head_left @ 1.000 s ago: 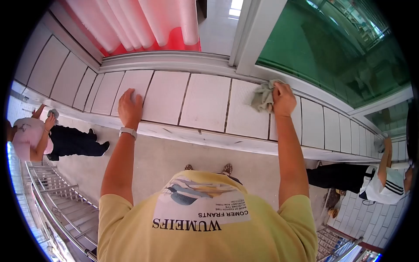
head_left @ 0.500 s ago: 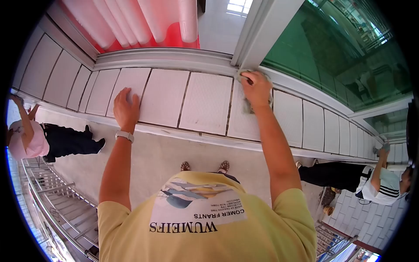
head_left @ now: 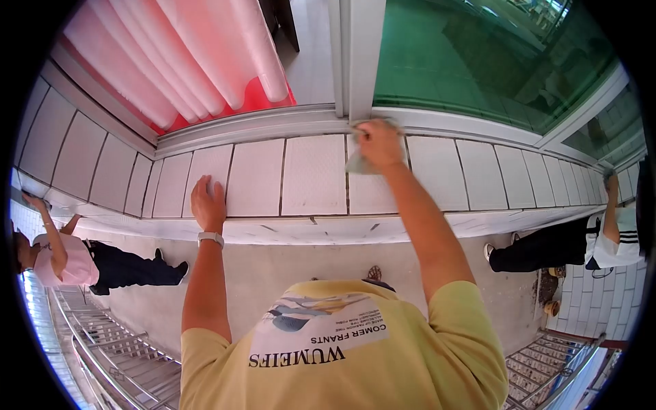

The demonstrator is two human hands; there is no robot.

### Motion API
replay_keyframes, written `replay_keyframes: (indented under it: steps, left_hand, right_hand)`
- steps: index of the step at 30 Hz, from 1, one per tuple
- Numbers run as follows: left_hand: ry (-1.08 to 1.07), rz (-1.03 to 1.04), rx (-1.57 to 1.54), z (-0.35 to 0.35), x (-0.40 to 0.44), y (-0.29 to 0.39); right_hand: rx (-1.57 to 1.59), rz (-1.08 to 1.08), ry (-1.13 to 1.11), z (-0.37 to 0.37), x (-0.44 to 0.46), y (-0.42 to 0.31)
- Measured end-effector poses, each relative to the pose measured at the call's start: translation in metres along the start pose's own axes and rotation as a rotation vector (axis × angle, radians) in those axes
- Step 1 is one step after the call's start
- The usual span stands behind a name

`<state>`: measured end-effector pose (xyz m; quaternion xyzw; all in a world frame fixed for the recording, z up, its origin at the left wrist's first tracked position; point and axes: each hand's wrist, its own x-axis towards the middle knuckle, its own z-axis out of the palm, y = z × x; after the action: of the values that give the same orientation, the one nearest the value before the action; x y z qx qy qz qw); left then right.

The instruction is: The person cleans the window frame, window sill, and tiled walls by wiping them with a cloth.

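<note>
My left hand rests on the white tiled sill with its fingers a little apart and nothing in it. Farther right, my right hand presses a grey-green cloth onto the sill, close to the window frame. The cloth spreads out beneath and beside the fingers, and the hand is slightly blurred.
Pink curtains hang behind the left pane; green glass fills the right one. One person stands at far left, another at far right. Metal railings run behind me on both sides.
My right hand has moved left along the sill with the cloth. My left hand stays on the tiles. The view has turned, and the person at left now has an arm raised to the wall.
</note>
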<state>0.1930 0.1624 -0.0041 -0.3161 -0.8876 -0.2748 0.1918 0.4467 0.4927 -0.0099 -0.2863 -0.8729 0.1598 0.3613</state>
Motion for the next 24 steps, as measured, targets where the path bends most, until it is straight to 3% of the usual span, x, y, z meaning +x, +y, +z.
replay_keyframes:
  steps: [4,7,9,12,14,18,19,21,24]
  left_hand:
    - [0.0,-0.013,-0.029,-0.002,0.001,0.002]
    - [-0.027,-0.069,-0.01,-0.003,0.004,0.006]
    - [-0.013,-0.056,0.044,-0.001,0.003,0.007]
    - [-0.031,-0.078,0.024,-0.002,0.003,0.005]
    - [-0.033,-0.091,0.034,-0.003,0.003,0.008]
    - [-0.023,-0.074,0.027,0.001,0.004,0.003]
    - [-0.026,-0.066,0.019,0.001,0.005,0.003]
    - [-0.055,-0.104,0.029,-0.001,0.006,0.006]
    - [-0.054,-0.094,0.044,-0.003,0.005,0.01]
  right_hand:
    - [-0.217,0.102,0.182,-0.058,-0.018,0.068]
    - [-0.19,0.214,0.286,-0.092,-0.029,0.1]
    - [-0.189,0.297,0.348,-0.104,-0.029,0.093]
    - [-0.076,0.159,0.287,-0.106,-0.023,0.062]
    - [0.251,0.1,0.348,-0.091,-0.01,0.028]
    - [0.031,-0.255,0.335,-0.057,0.018,0.001]
    - [0.021,-0.251,0.339,-0.048,0.021,-0.006]
    - [0.143,0.043,0.335,-0.035,0.024,-0.015]
    - [0.12,-0.009,0.306,-0.035,0.022,-0.008]
